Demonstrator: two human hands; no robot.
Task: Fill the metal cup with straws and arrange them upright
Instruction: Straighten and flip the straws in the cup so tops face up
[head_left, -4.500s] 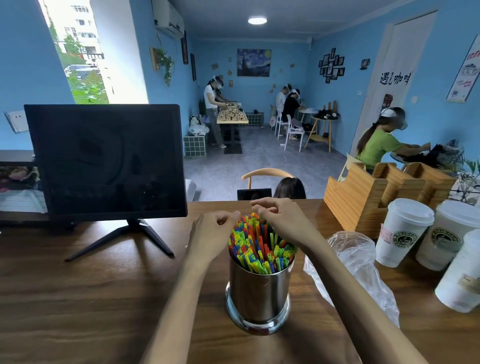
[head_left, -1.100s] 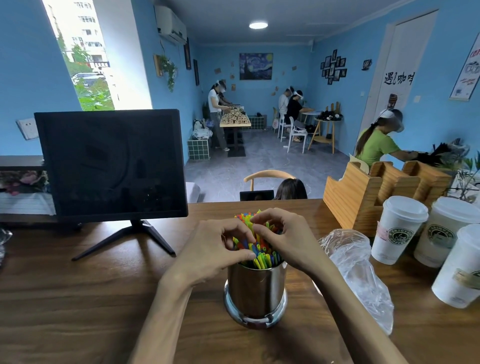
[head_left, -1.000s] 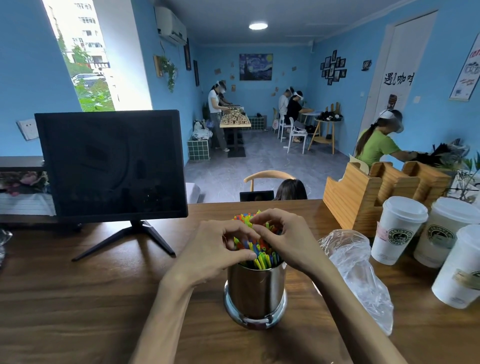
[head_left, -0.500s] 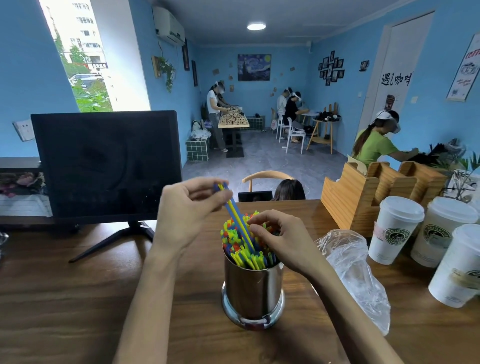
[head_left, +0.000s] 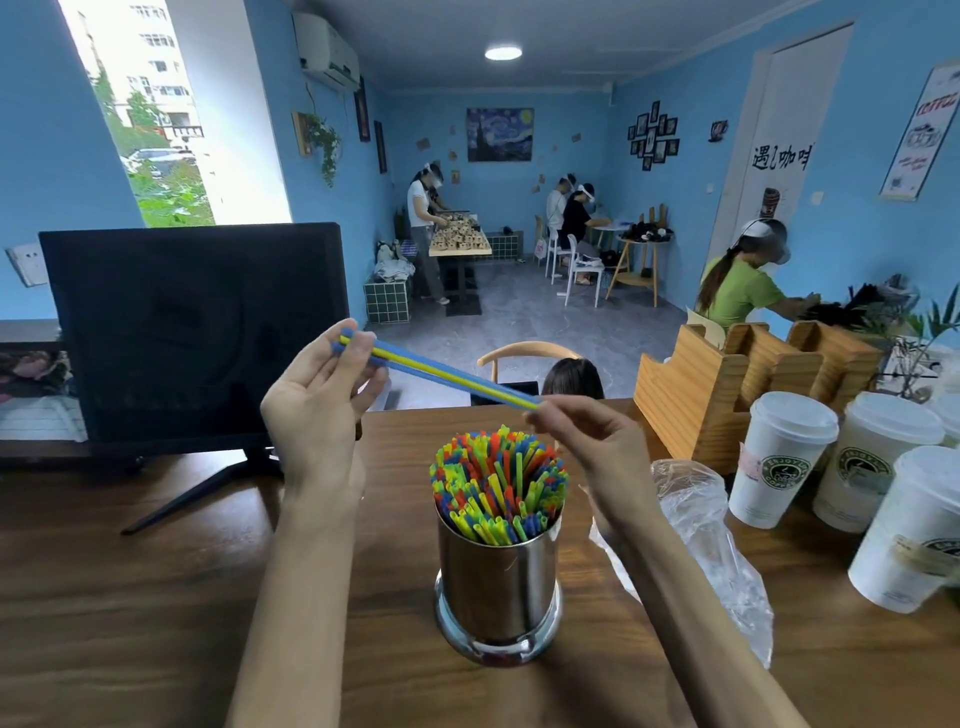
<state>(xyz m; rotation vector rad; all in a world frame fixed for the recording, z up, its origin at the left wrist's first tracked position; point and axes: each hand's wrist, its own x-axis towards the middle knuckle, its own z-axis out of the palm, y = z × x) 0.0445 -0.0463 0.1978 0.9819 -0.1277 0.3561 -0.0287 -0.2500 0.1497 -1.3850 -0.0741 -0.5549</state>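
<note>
A shiny metal cup (head_left: 498, 582) stands on the wooden table (head_left: 130, 597), packed with upright coloured straws (head_left: 498, 483). Above it I hold three loose straws (head_left: 441, 371), two blue and one yellow, nearly level and slanting down to the right. My left hand (head_left: 322, 405) pinches their left ends between thumb and fingers. My right hand (head_left: 597, 447) pinches their right ends, just above the cup's right side.
A black monitor (head_left: 192, 332) on a stand is at the left. A crumpled clear plastic bag (head_left: 711, 551) lies right of the cup. Three lidded paper cups (head_left: 784, 457) and a wooden holder (head_left: 727, 384) stand at the right. People work in the room beyond.
My left hand has pulled the three straws out of the cup and lifted them. My right hand has left the bundle and taken their lower ends, turning them almost level.
</note>
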